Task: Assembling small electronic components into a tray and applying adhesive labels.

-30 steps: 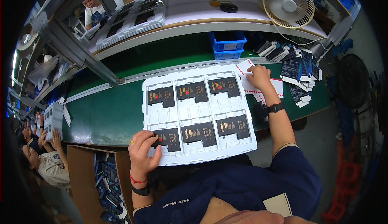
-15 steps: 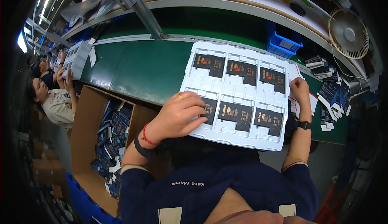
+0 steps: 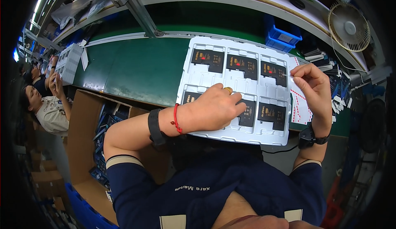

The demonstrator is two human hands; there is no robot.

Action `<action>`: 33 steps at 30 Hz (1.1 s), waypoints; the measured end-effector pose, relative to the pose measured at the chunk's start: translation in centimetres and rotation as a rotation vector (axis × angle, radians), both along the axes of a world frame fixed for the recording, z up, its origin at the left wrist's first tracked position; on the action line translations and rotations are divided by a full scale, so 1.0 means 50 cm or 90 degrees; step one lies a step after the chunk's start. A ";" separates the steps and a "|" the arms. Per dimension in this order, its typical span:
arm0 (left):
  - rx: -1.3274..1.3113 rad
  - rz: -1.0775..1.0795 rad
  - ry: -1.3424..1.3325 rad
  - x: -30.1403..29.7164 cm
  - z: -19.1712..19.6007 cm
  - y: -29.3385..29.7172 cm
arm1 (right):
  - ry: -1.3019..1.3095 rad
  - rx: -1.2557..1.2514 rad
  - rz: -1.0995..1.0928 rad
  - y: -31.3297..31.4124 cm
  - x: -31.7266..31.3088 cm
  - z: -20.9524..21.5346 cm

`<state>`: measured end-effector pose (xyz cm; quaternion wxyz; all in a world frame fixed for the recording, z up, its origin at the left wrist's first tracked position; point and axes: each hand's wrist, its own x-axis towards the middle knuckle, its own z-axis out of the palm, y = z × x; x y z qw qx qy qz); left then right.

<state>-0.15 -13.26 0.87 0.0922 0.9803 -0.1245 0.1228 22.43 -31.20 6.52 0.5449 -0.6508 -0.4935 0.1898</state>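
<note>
A white plastic tray (image 3: pixel 243 88) carries several black, L-shaped batteries with gold print. The far row, including the far-left battery (image 3: pixel 208 60), bears small red marks. My left hand (image 3: pixel 214 108) reaches across the near row with its fingers curled over the near-middle battery (image 3: pixel 248 114); its fingertips are largely hidden. At the tray's right side my right hand (image 3: pixel 314 86) pinches a small pale strip (image 3: pixel 288 75) between thumb and forefinger, close to the far-right battery (image 3: pixel 274 73). Under and beside that hand lies a white sheet with red markings (image 3: pixel 300 105).
To the left stands an open cardboard box (image 3: pixel 84 142) with dark blue small boxes inside. Blue bins (image 3: pixel 284 37), piled small cartons (image 3: pixel 338 86) and a fan (image 3: pixel 350 27) are on the right. A co-worker (image 3: pixel 49 109) handles trays at far left.
My left hand has moved right, from the near-left battery to the near-middle one. My right hand has come up from the marked sheet to the tray's far-right battery with a pale strip.
</note>
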 end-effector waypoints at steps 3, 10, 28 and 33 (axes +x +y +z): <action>0.013 -0.020 -0.068 -0.004 -0.013 -0.002 | -0.068 -0.036 0.099 0.015 -0.047 0.034; -0.042 0.015 -0.159 -0.016 -0.004 0.010 | 0.048 -0.155 0.207 0.075 -0.096 0.019; -0.168 0.119 -0.214 -0.031 -0.031 0.014 | 0.015 -0.273 0.286 0.144 -0.126 -0.040; -0.184 0.119 -0.205 -0.031 -0.028 0.016 | 0.009 -0.279 0.287 0.144 -0.131 -0.041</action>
